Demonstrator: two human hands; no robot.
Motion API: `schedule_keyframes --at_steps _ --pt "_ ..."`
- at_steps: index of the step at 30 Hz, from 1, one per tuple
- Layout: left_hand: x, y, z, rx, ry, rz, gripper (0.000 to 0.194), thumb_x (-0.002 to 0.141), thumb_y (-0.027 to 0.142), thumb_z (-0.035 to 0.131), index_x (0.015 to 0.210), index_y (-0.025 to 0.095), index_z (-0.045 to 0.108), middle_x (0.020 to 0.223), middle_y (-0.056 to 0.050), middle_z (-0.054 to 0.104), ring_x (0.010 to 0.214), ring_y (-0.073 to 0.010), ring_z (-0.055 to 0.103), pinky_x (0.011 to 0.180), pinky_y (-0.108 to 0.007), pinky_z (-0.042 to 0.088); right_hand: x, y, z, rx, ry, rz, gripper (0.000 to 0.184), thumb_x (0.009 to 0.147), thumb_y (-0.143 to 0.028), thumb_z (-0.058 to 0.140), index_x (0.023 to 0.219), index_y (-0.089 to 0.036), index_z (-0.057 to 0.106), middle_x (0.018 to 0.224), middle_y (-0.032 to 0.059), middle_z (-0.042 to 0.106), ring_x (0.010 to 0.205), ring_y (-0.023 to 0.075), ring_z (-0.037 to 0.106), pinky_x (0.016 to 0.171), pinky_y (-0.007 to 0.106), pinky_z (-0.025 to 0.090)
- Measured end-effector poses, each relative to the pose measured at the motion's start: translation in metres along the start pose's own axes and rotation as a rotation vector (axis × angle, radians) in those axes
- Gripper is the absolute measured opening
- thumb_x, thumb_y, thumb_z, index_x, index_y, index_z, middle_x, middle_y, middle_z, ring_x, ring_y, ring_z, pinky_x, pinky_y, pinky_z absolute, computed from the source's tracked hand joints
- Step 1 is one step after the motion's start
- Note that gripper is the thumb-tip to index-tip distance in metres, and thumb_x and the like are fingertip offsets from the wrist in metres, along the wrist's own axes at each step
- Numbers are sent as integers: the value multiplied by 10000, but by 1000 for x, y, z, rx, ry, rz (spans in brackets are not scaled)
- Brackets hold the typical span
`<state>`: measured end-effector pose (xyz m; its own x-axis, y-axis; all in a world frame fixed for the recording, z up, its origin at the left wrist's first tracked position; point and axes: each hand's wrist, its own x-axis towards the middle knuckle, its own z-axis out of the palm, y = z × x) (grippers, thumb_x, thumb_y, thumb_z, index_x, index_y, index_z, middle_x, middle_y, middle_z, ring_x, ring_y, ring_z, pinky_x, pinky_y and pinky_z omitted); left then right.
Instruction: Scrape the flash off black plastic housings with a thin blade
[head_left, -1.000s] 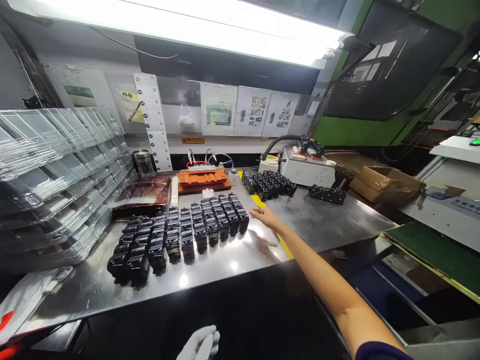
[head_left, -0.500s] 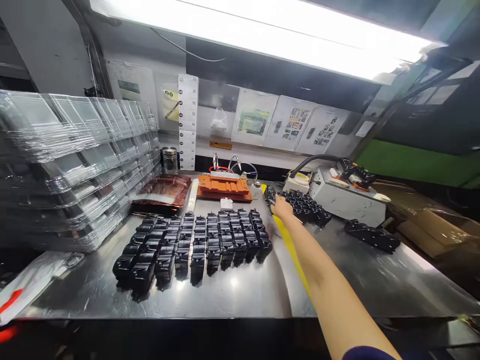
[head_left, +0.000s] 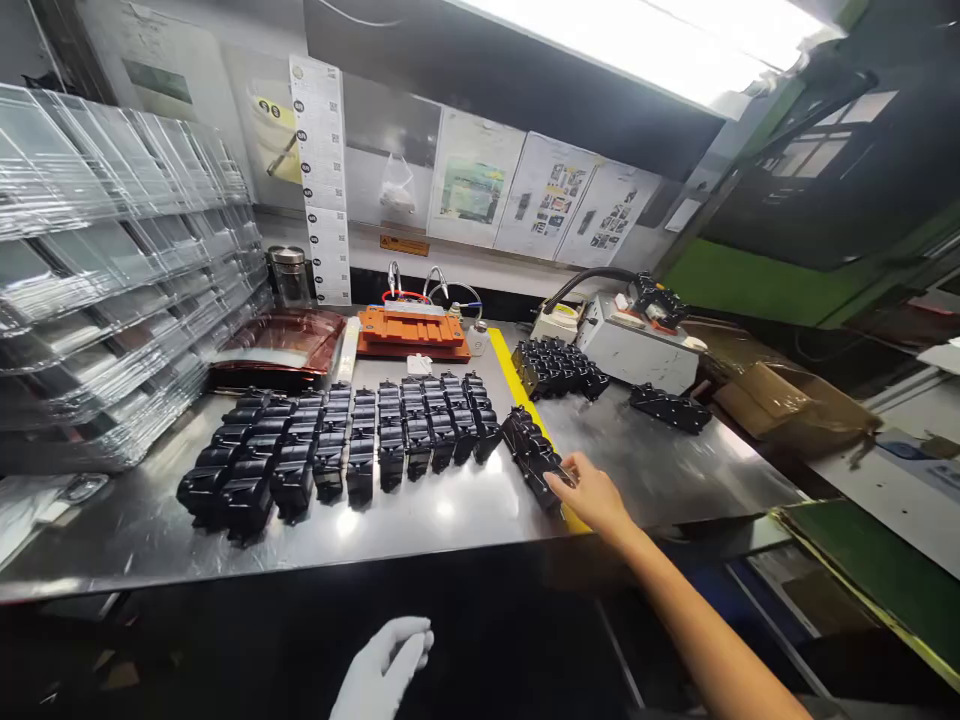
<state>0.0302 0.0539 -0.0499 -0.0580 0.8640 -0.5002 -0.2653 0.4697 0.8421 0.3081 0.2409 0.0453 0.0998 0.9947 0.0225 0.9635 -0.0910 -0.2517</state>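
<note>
My right hand [head_left: 592, 493], bare, rests on the near end of a short row of black plastic parts [head_left: 531, 446] lying on the steel bench, fingers curled on the last part. My left hand [head_left: 384, 668], in a white glove, hangs low below the bench's front edge with fingers loosely together and nothing in it. Left of the short row, several rows of the same black parts [head_left: 337, 445] stand lined up on the steel bench [head_left: 420, 525]. Farther back sit a heap of black parts [head_left: 556, 366] and another short row of parts [head_left: 670, 408].
A tall stack of clear plastic trays [head_left: 112, 270] fills the left side. An orange fixture [head_left: 411, 331] and a brown tray [head_left: 276, 343] stand at the back, a white box machine [head_left: 641, 345] at back right. A yellow stripe [head_left: 517, 385] crosses the bench. A cardboard box [head_left: 795, 405] lies right.
My right hand reached to the heap at the back, then came back toward the front edge with a short row of black parts. My gloved left hand has come back into view at the bottom.
</note>
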Motion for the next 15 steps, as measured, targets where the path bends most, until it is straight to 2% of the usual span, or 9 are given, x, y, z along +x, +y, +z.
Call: schedule_keyframes --at_steps 2,5,7,9,11,12,13,15 --pt "-8 13 18 5 -154 -71 530 650 541 758 988 136 705 984 -142 739 931 -269 690 885 -390 530 -35 19 3 278 -54 44 309 762 -463 595 927 -217 506 686 -2 621 648 183 613 587 270 422" --pt "-14 29 47 -66 -206 -85 697 688 508 752 1223 96 580 1090 -185 696 915 -252 681 841 -389 532 -85 24 15 719 -208 112 478 699 -537 613 1005 -206 457 548 -73 493 506 142 490 531 263 379" --pt "-14 37 63 -196 -247 -81 739 770 500 685 1373 145 446 1285 -200 605 989 -256 668 855 -409 531 -115 13 22 836 -344 70 538 689 -536 643 1056 -194 450 585 -67 517 540 128 493 568 259 384" --pt "-12 40 72 -294 -289 -32 727 811 481 647 1420 190 377 1328 -190 580 1029 -273 660 846 -424 533 -135 -2 25 858 -511 -25 548 706 -526 653 1098 -189 470 619 -54 544 557 120 494 571 249 372" --pt "-12 40 73 -278 -206 55 640 803 445 667 1344 169 464 1300 -170 605 1072 -277 643 886 -402 520 -142 -16 21 779 -634 -198 505 766 -526 623 1129 -193 509 669 -32 584 587 125 512 576 247 368" --pt "-13 39 70 -246 -163 82 595 804 434 670 1305 162 498 1292 -158 613 1094 -276 635 907 -390 512 -140 -22 17 708 -603 -286 470 800 -521 596 1134 -199 527 707 -18 609 625 135 535 607 256 384" --pt "-14 38 66 -212 -131 90 574 805 423 673 1291 167 508 1284 -144 622 1099 -271 634 915 -381 511 -135 -26 14 628 -502 -344 430 840 -518 548 1138 -208 536 763 -3 626 682 149 563 648 266 399" --pt "-20 35 56 -164 -91 91 588 811 407 672 1321 190 476 1289 -122 625 1102 -261 638 919 -373 516 -120 -34 11 466 -333 -368 348 947 -443 384 1172 -215 520 887 28 652 808 173 609 742 292 413"
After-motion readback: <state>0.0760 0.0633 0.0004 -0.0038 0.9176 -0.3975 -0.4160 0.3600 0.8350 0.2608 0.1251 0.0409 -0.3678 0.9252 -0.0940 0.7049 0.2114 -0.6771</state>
